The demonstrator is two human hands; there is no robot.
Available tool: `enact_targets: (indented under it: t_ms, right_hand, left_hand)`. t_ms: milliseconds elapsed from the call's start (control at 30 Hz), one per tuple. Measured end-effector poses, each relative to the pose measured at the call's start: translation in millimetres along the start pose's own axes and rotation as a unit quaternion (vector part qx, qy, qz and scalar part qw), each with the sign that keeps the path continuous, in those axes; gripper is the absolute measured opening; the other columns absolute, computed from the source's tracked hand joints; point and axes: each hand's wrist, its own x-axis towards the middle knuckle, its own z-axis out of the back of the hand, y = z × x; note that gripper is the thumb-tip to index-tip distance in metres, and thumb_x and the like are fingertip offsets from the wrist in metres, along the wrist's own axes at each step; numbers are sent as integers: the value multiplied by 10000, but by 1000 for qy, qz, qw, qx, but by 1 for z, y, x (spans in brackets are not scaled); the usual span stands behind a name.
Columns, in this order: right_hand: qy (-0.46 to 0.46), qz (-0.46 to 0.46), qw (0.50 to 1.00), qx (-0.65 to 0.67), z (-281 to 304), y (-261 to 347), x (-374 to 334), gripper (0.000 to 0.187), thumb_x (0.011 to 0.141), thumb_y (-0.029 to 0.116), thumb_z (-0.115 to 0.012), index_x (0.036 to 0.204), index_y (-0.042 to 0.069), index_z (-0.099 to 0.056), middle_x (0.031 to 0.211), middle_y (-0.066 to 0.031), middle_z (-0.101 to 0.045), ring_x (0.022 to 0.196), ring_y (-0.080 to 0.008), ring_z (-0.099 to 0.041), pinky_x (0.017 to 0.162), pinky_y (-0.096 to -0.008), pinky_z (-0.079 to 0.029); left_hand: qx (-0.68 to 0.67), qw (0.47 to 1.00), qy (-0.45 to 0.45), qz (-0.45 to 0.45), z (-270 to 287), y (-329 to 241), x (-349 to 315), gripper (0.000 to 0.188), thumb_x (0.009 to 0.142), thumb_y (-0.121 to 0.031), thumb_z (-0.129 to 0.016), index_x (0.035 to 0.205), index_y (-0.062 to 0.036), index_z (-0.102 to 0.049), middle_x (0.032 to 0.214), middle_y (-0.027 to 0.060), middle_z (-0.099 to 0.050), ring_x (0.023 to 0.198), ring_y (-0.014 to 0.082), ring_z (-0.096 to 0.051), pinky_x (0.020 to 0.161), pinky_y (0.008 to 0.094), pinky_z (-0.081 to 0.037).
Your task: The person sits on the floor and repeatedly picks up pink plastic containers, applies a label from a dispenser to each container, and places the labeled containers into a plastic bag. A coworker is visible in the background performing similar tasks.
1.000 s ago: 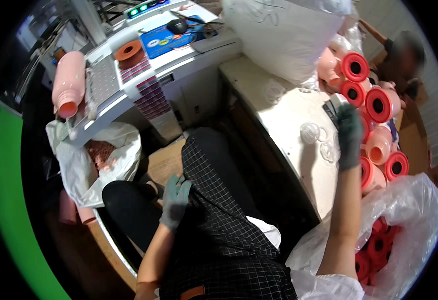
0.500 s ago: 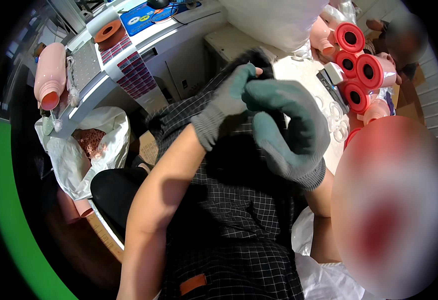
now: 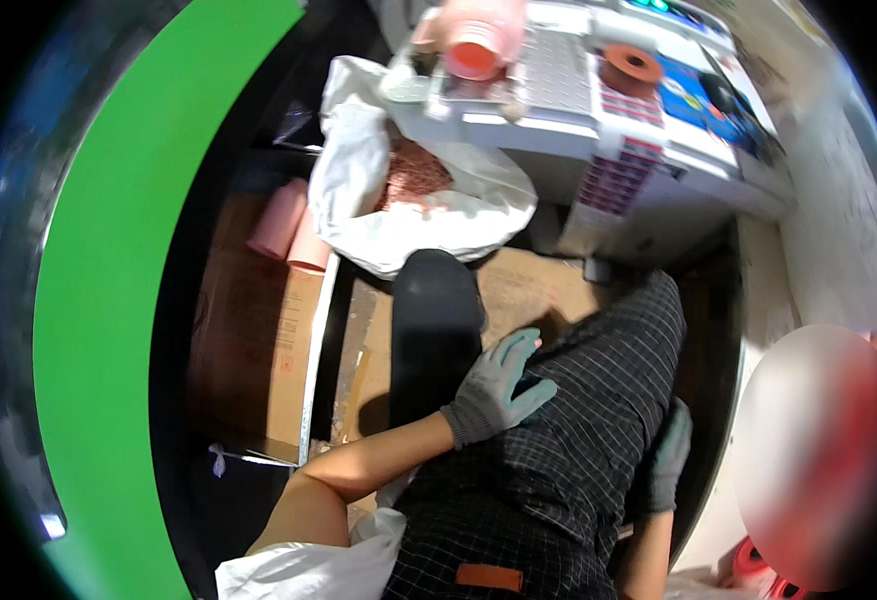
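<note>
My left hand [image 3: 498,390], in a grey glove with green fingertips, rests on my dark checked apron [image 3: 568,400] over the lap. Its fingers are spread and nothing is in them. Down beside my right thigh is my right hand [image 3: 668,455], gloved too. It lies along the edge of the apron with fingers stretched out, partly in shadow, and no held thing shows. A pink bottle [image 3: 485,25] with an orange mouth lies on the white machine ahead, near a ridged metal plate [image 3: 558,75].
A white sack [image 3: 348,190] of reddish-brown bits [image 3: 413,175] hangs below the machine. Two pink cylinders [image 3: 278,220] lie left of it by a cardboard box [image 3: 243,330]. An orange roll [image 3: 631,68] sits above a label strip [image 3: 618,175]. A green surface [image 3: 98,300] runs along the left.
The view has swung left and down. My hands, earlier close together and raised in front of me, have parted: the left onto my lap, the right down beside my thigh.
</note>
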Motion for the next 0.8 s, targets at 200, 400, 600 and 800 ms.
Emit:
enact_targets:
  t_ms: [200,400,600,800]
  right_hand:
    - [-91,341,888,-293,-4,67,29,419,1093,144,-456,1486,10,-400,1514,-254,-462,1374,-389,-488,1202,-478,-370]
    - [-77,254,905,-332,-56,106,9,517,1079,199,-567,1505,-51,-414,1505,-228,-489,1407,-341,-458,1231,-430,-319]
    - [-80,307,906,-279,-72,117,23,573,981,209,-758,1396,-92,-503,1354,-239,-568,1235,-346,-555,1117,-439,-447]
    - [-69,298,912,-274,-77,118,24,591,971,235,-772,1391,-85,-505,1357,-234,-568,1234,-338,-553,1114,-436,-445]
  left_hand:
    - [29,939,-308,149,131,130,16,588,947,-257,-710,1371,91,-500,1290,289,-606,1188,422,-597,1026,480,-471]
    - [-70,657,-427,617,180,398,-34,968,845,-551,-729,1512,68,-400,1522,345,-465,1398,442,-504,1147,438,-419]
    - [-108,634,-447,622,165,495,-48,905,750,-536,-823,1346,92,-560,1201,277,-682,1094,377,-669,958,457,-521]
    - [79,739,-360,564,179,451,-27,611,895,-414,-742,1291,36,-623,1180,312,-660,1077,439,-658,908,489,-525]
